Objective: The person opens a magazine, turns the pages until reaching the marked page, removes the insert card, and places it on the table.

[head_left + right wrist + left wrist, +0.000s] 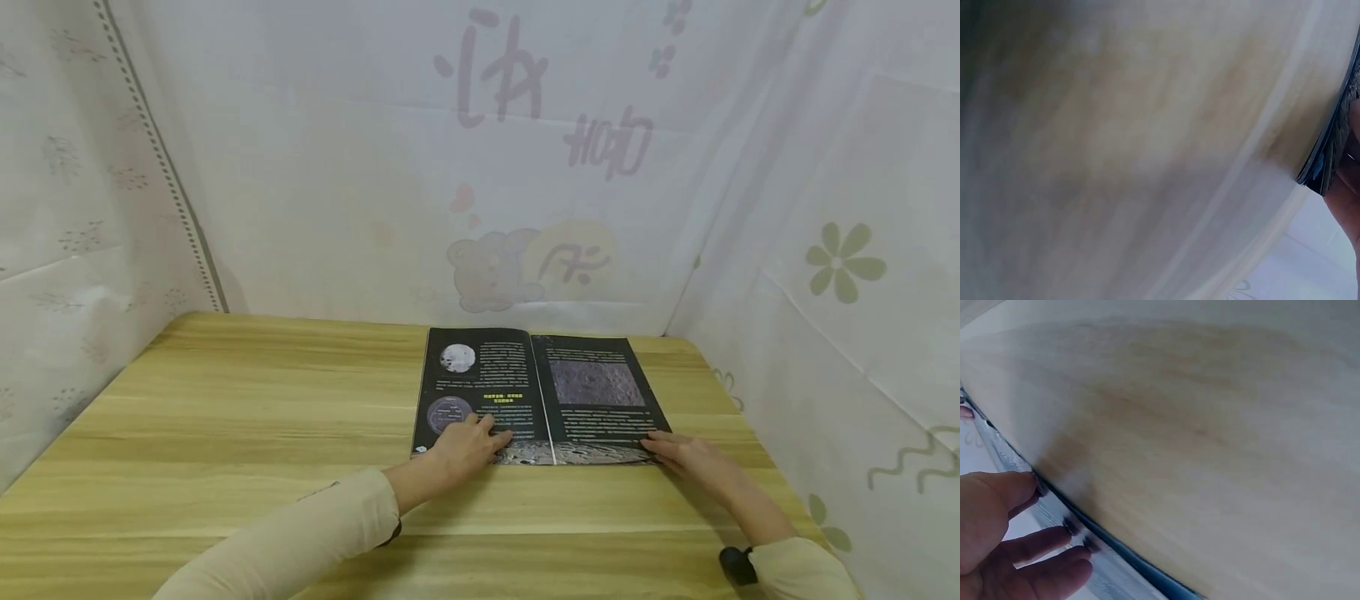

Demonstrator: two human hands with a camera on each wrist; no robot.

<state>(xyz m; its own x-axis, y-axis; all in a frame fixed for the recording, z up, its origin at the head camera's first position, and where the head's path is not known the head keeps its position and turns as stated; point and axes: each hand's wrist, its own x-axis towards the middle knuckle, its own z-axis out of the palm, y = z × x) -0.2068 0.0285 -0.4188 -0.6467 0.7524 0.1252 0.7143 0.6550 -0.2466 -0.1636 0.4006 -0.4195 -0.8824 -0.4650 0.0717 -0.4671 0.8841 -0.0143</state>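
Observation:
An open magazine (600, 421) with dark pages and moon pictures lies on the wooden table, its lower edge toward me. My left hand (459, 450) rests on the lower part of the left page, fingers spread and fingertips on the paper. In the left wrist view, the left thumb (1013, 487) touches down close to the page's edge. At the lower right corner of the right page, my right hand (697, 467) lies with its fingers extended onto the paper. Only part of the right hand (1349, 200) shows at the edge of the right wrist view, beside the magazine corner.
The wooden table (247, 417) stretches out to the left of the magazine and in front of it. Pale printed curtains (337, 167) hang behind the table and along both sides. A black wrist strap piece (738, 567) shows at the right cuff.

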